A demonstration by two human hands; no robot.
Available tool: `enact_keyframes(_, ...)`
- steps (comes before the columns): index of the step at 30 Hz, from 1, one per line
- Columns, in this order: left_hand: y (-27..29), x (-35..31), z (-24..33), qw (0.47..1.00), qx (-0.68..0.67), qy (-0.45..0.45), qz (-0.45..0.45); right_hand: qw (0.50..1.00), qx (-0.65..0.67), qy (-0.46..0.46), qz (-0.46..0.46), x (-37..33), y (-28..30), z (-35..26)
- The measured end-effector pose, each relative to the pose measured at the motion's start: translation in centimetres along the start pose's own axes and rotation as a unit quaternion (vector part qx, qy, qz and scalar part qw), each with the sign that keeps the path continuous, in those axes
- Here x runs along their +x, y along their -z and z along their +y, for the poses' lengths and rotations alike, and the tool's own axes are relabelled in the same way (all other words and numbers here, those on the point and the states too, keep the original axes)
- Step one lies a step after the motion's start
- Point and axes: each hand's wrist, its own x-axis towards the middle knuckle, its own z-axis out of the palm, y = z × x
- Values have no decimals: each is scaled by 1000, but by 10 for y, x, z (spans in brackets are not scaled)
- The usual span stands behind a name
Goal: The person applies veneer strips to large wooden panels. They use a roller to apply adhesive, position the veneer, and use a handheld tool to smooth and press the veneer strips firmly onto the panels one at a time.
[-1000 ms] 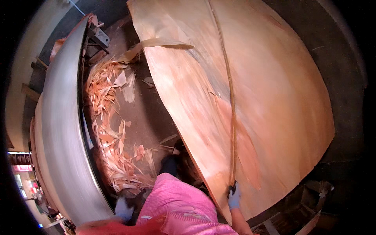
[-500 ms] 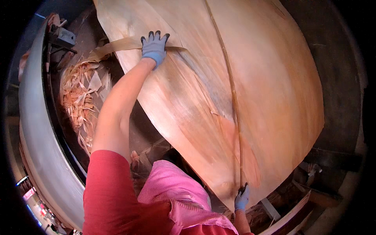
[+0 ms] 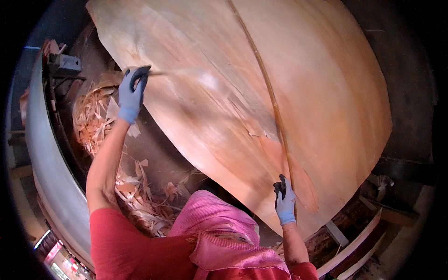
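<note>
A large, pale orange-brown wood veneer sheet [image 3: 336, 102] lies before me, with a wrinkled, torn band down its left half. Across it runs a long, thin brown stick [image 3: 265, 74]. My right hand [image 3: 285, 201], in a grey-blue glove with dark fingertips, is closed at the stick's near end. Over the sheet's left edge, my gloved left hand [image 3: 132, 92] has its fingers pinched on a narrow veneer strip [image 3: 161, 73]. The strip's far part is smeared by motion. A loose orange flap [image 3: 275, 154] shows beside the stick near my right hand.
Shredded veneer scraps [image 3: 95, 116] are heaped left of the sheet, with more scraps [image 3: 144, 200] nearer me. A long curved grey metal surface [image 3: 51, 154] borders the left side, with a grey box [image 3: 67, 64] at its far end. Wooden boards [image 3: 352, 252] lie at lower right.
My left hand has gone from lying flat on the sheet to pinching the strip, moving left and nearer me. My right hand has slid farther up the stick. The sheet has shifted slightly.
</note>
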Motion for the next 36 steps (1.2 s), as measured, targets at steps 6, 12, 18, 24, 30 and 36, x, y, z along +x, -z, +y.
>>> enact_keyframes(6, 45, -139, -16, 970, 33, 240, -20, 972, -182, 57, 140, 4, 18, 4)
enact_keyframes(12, 53, -283, -44, 921, 202, 287, -166, 976, -218, -6, 1, 4, 14, 64)
enact_keyframes(18, 49, -389, -27, 891, 255, 269, -263, 962, -271, 30, -24, 13, 19, 84)
enact_keyframes(24, 61, -441, 39, 902, 328, 168, -227, 972, -223, 59, -38, 19, 21, 89)
enact_keyframes(30, 31, -514, 86, 874, 272, 236, -326, 998, -14, 42, -48, 26, 26, 127)
enact_keyframes(36, 8, -561, 124, 863, 316, 206, -336, 979, 188, -37, -68, -46, 52, 79)
